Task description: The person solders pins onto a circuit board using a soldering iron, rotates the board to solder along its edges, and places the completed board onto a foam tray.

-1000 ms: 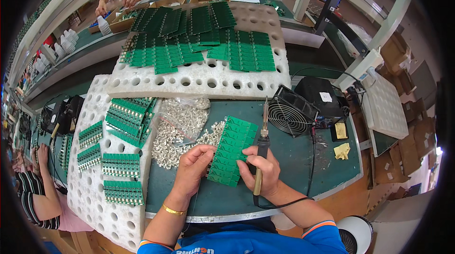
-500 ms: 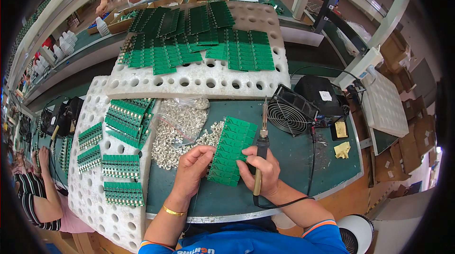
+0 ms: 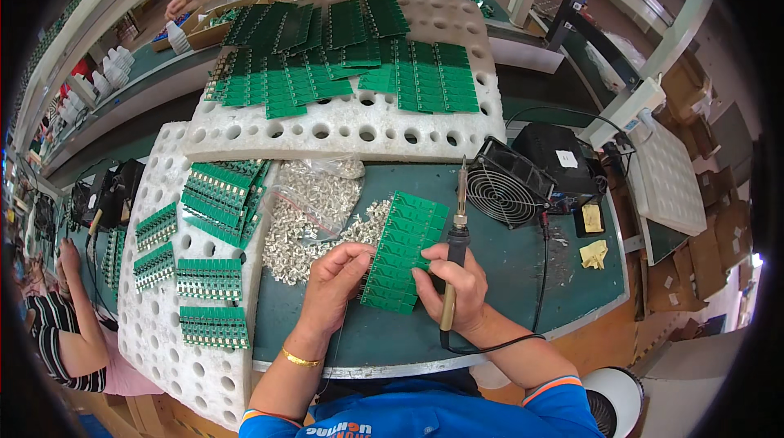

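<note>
Between my hands, above the green bench, a green circuit board panel (image 3: 402, 250) is held up at a tilt. My left hand (image 3: 339, 275) pinches its left edge; a thin strand, perhaps solder wire, hangs below that hand. With fingertips at the panel's right edge, my right hand (image 3: 457, 287) also grips a soldering iron (image 3: 458, 244), its metal tip pointing up and away from me. Just beyond my left hand lie many small silvery metal parts (image 3: 287, 254), some loose, some in a clear plastic bag (image 3: 322, 189).
White foam trays with holes (image 3: 214, 393) hold populated boards (image 3: 210, 280) at left and stacked green panels (image 3: 286, 79) at the back. A fan (image 3: 500, 193), black soldering station (image 3: 555, 164) and yellow sponge (image 3: 591, 217) stand right. A co-worker's arm (image 3: 77, 291) shows left; two people sit opposite.
The view has shifted slightly. My hands still hold the panel and the iron in nearly the same pose; nothing was let go.
</note>
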